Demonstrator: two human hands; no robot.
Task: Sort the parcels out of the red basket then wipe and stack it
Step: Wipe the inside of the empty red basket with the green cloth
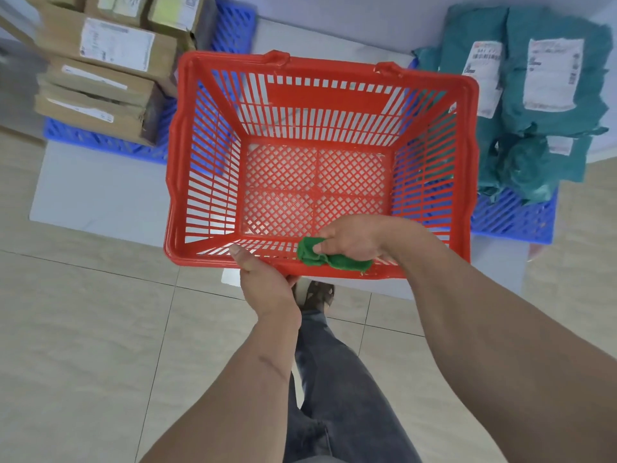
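Right hand (354, 240): it is curled tight around a green cloth (329, 255), with the thumb on top. It presses the cloth on the inside of the near wall of the basket.
Left hand (263, 282): it grips the near rim of the red basket (180, 135). The thumb lies over the top edge and the fingers are tucked under it.
Red basket: it is in the middle, tipped a little toward the person. Nothing lies inside it but the cloth and the hand.
Brown boxes (110, 68): they are piled on a blue pallet (100, 142) to the left of the basket.
Teal bags (541, 95): these soft parcels with white labels lie on another blue pallet (514, 218) to the right.
Floor (83, 312): pale tiles, with the person's leg and shoe below the basket.
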